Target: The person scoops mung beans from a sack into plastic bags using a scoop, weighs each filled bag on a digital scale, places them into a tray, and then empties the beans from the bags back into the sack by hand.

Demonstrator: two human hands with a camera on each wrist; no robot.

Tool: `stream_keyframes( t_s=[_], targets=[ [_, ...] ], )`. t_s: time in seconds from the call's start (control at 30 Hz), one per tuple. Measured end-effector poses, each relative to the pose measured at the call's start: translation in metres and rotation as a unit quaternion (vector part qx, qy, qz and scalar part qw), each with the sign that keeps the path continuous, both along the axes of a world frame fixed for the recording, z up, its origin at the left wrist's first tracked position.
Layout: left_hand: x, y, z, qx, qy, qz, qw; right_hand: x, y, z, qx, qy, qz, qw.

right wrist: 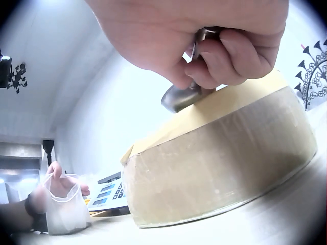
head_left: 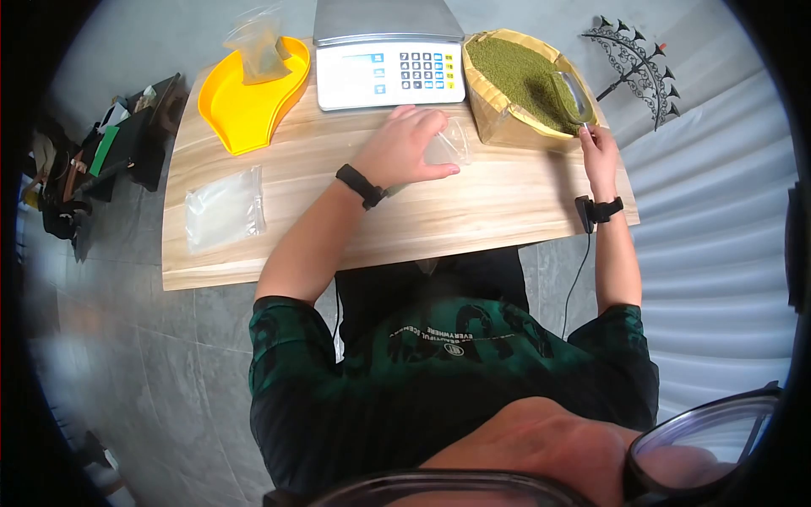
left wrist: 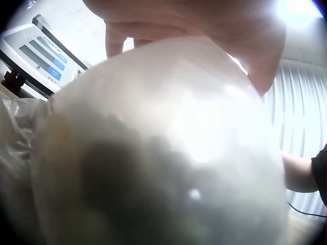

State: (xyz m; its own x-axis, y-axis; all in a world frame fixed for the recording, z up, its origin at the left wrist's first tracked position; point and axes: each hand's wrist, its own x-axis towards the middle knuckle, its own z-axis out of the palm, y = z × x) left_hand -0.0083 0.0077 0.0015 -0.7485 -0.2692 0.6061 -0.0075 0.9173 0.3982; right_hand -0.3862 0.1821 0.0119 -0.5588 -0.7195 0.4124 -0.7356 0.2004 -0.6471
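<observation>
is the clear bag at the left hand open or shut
Open: in the right wrist view, the clear bag has its rim spread into a ring at the left hand.

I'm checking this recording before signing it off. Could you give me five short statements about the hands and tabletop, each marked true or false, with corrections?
1. The right hand grips a metal scoop. True.
2. The paper bag is empty. False: it holds green granules.
3. The left hand holds a clear plastic bag. True.
4. In the head view, the yellow tray is right of the scale. False: it is on the left.
5. The flat pouch lies on the scale. False: it lies on the table.
</observation>
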Motion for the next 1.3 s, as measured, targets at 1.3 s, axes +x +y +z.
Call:
stream_keyframes(
  t_s=[1.3],
  targets=[
    [0.002, 0.002, 0.001, -0.034, 0.026, -0.002, 0.999, 0.154, -0.026, 0.116, 0.328, 0.139, 0.336, 0.872]
  ],
)
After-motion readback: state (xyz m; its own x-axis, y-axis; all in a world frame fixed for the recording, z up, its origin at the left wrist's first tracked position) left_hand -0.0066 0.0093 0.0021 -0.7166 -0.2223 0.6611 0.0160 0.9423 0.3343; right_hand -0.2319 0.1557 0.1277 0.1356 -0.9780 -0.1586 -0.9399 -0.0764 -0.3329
